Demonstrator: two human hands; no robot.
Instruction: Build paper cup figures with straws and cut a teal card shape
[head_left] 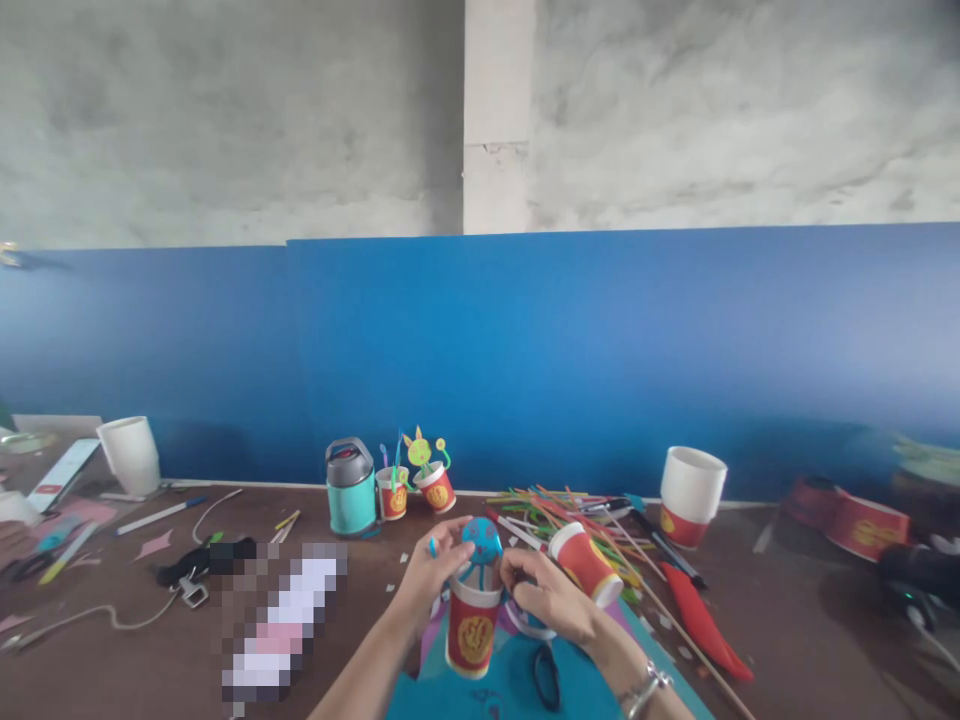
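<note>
1. A red paper cup [470, 635] is upright between the person's two forearms, in front of a blue sheet [589, 692] on the brown table [360, 615].
2. A round blue paper face [484, 540] sits just above the cup's rim, with thin blue strips reaching down into the cup.
3. The left hand [444, 556] pinches the face's left edge, its thumb over the front.
4. The right hand [546, 592] is at the face's right side, fingers curled; whether they grip anything cannot be told.
5. Scissors [547, 680] lie on the sheet, near the cup.
6. Another red cup [581, 560] lies tipped beyond the right hand, beside a pile of coloured sticks [536, 508].
7. Farther back, a turquoise flask [351, 505] stands beside two decorated cups [436, 490].
</note>
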